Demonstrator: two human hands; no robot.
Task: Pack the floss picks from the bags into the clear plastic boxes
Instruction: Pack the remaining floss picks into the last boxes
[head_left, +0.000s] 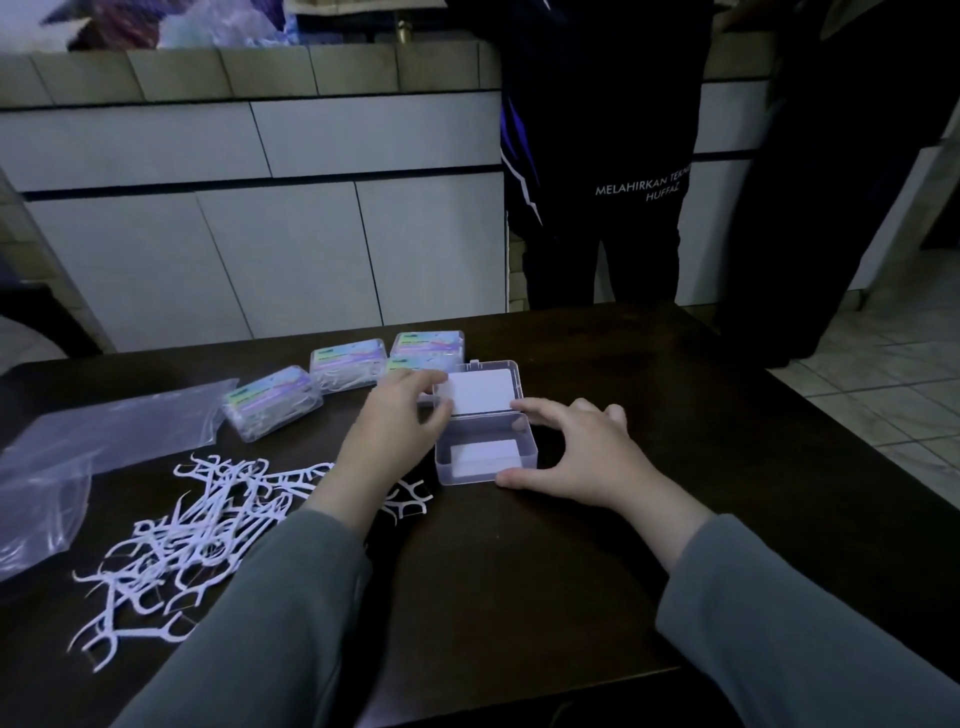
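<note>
Box (485, 453) sits open at mid-bench (649, 467), bare surface to its right and front, long axis left-right, lid (480, 388) tilted up at the rear. Left hand (400, 415) pinches the lid's left edge. Right hand (576, 452), fingers spread, touches the box's right side. Picks (197, 525) lie scattered left, beside bag (104, 441).

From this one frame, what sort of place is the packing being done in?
Probably a home kitchen or utility room, not a factory: a tiled counter with white cabinet doors, tiled floor, and a dark wooden table as the workbench.
</note>
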